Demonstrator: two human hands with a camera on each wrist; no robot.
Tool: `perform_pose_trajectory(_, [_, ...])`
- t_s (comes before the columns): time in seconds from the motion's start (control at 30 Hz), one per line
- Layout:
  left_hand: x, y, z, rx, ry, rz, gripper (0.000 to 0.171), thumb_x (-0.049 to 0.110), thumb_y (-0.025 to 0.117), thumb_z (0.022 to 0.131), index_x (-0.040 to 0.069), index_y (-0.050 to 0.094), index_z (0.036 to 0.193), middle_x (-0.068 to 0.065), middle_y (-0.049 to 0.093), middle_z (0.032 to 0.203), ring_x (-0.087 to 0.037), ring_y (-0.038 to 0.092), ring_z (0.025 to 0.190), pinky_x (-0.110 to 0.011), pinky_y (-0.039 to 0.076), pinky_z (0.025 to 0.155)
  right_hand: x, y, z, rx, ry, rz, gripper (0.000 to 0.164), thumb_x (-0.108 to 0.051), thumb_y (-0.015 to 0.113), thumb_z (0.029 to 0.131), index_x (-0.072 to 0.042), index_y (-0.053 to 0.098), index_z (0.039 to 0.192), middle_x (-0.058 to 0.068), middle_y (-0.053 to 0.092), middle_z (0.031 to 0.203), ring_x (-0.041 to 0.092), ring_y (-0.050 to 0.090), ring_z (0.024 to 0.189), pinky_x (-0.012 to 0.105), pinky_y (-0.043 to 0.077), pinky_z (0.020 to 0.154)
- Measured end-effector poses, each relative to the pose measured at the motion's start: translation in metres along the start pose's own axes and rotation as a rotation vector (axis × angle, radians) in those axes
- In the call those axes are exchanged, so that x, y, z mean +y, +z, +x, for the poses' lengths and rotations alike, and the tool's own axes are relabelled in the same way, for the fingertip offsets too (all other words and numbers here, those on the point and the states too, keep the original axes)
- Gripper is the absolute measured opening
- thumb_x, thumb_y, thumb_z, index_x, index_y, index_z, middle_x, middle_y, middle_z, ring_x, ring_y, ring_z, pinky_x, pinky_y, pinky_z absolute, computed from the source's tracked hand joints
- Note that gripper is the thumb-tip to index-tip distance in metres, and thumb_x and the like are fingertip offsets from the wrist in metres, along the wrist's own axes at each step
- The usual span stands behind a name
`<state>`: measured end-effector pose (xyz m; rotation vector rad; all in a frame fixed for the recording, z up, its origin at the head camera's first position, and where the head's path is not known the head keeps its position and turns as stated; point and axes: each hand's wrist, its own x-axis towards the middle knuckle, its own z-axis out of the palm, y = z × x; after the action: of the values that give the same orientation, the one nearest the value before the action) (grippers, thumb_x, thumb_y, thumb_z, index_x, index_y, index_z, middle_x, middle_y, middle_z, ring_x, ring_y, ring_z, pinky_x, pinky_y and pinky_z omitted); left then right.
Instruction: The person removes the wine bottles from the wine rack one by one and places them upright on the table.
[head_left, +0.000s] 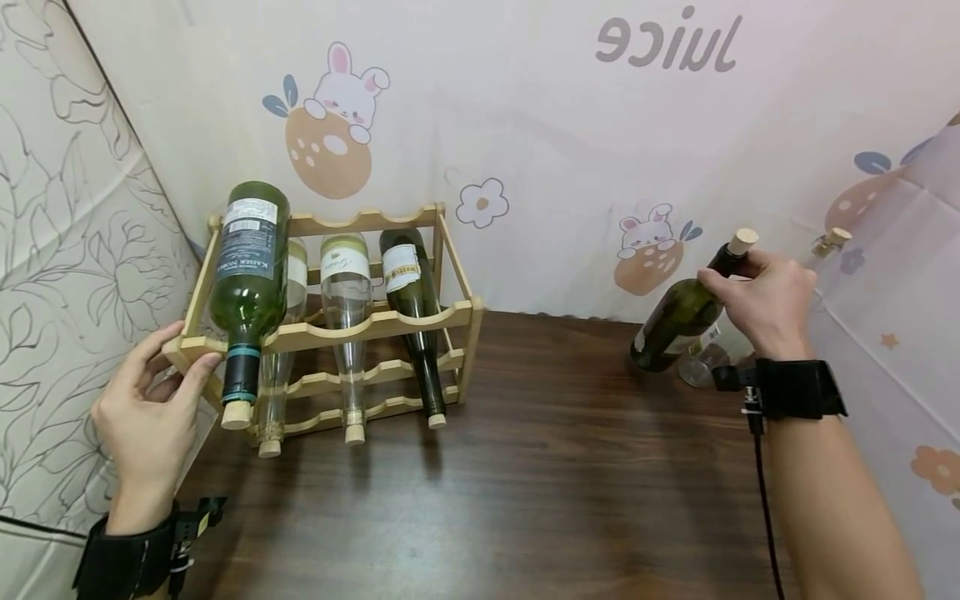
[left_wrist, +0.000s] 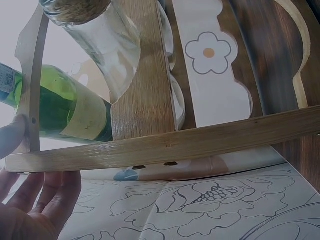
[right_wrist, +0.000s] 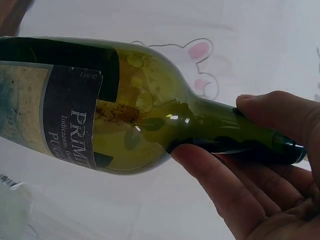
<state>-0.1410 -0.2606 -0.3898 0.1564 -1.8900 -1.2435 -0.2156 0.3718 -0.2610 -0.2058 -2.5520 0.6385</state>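
At the left stands a wooden wine rack [head_left: 378, 327], whose front top corner my left hand [head_left: 146, 408] grips, thumb on top and fingers beneath. A green wine bottle [head_left: 251, 250] with a blue label lies on the top tier near that hand, its corked neck toward me. Lower down, two clear bottles [head_left: 347, 292] and a dark green bottle [head_left: 408, 287] lie in the rack, necks forward. Over on the right, my right hand [head_left: 776, 304] holds another green wine bottle [head_left: 678, 321] by its neck; it is tilted, cork up, with a dark label [right_wrist: 72, 117] on its body.
Behind the right hand stands a clear corked bottle [head_left: 697, 371], partly hidden by the hand and wrist strap. A dark brown wooden table [head_left: 525, 467] lies below. Printed cloth [head_left: 525, 142] hangs at the back and both sides. A cable [head_left: 761, 500] trails from the right wrist.
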Motion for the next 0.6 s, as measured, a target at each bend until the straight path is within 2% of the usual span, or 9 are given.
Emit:
perform_pose_trajectory(0.27, [0.0014, -0.0015, 0.0001, 0.0, -0.001, 0.009, 0.049, -0.002, 0.088, 0.083, 0.006, 0.075, 0.129, 0.03, 0.07, 0.109, 0.016, 0.069, 0.096, 0.003, 0.054, 0.08, 0.0062, 0.0023, 0.0038, -0.022, 0.023, -0.019, 0.047, -0.033, 0.072, 0.096, 0.011, 0.075, 0.111, 0.035, 0.069, 0.117, 0.053, 0.05, 0.125, 0.067, 0.023, 0.125])
perform_pose_trajectory(0.6, [0.0012, -0.0008, -0.0008, -0.007, -0.007, 0.011, 0.049, -0.002, 0.087, 0.083, 0.008, 0.075, 0.13, 0.028, 0.071, 0.112, 0.015, 0.069, 0.098, 0.002, 0.055, 0.08, 0.0106, 0.0064, 0.009, -0.048, 0.066, -0.028, 0.051, -0.035, 0.073, 0.095, 0.013, 0.074, 0.111, 0.036, 0.07, 0.115, 0.052, 0.045, 0.133, 0.067, 0.029, 0.12])
